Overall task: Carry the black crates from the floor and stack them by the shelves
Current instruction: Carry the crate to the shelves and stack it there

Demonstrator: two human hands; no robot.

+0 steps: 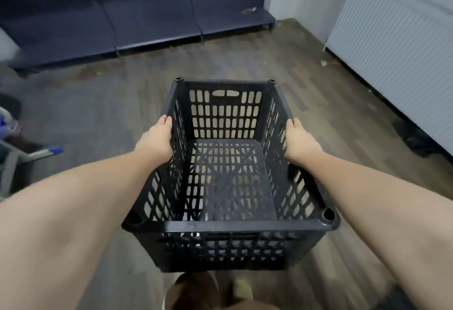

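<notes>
Dark blue shelves (137,15) are running along the far edge of a wood-plank floor (103,104), with a white ribbed panel (392,47) lining its right edge. A dark bundle (414,138) is lying at the foot of that panel, and a grey frame with a blue-tipped bar (36,155) is showing at the left edge, too blurred to identify.

I am holding a black slotted crate (228,226) off the floor in front of me, level and open side up, nothing inside it, well short of the shelves. My left hand (157,138) is gripping the crate's left rim about halfway along, thumb over the top edge, the other fingers hidden on the outer wall. My right hand (299,138) is gripping the right rim opposite it in the same manner. The hands are apart, one clamped on each side. My foot (196,290) is showing below the crate's near wall.
</notes>
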